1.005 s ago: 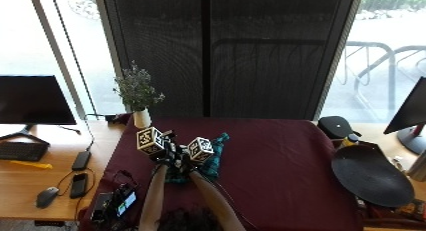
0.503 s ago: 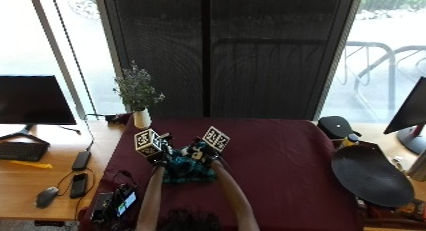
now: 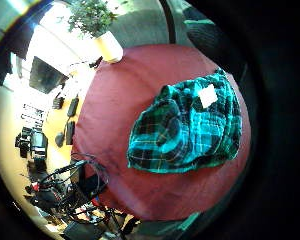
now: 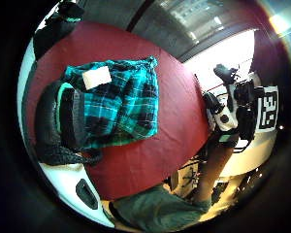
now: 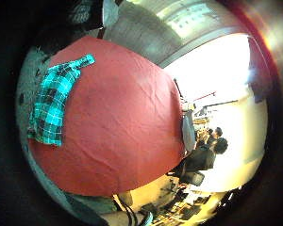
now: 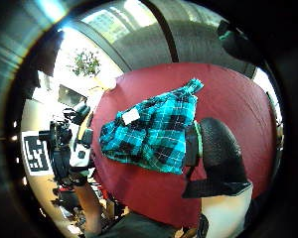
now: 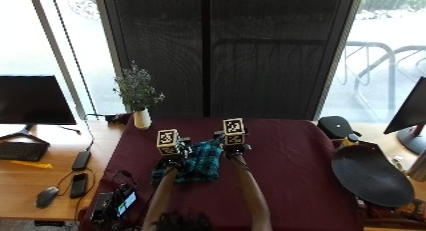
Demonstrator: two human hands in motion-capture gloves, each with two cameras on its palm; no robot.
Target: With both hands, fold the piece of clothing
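Teal plaid garment [image 7: 200,163] bunched in a rough heap on the maroon tablecloth [image 7: 293,166], toward the near left — white label [image 3: 207,95] showing on top. Left hand [image 7: 174,152] and right hand [image 7: 233,146] raised over its far edge; finger state impossible to tell. Probably partway folded — edges uneven, squaring and final folds left.

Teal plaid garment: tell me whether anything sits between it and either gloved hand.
Nothing visible does. The teal plaid garment lies bunched on the maroon tablecloth; the left hand and right hand hover over it, with only air between.
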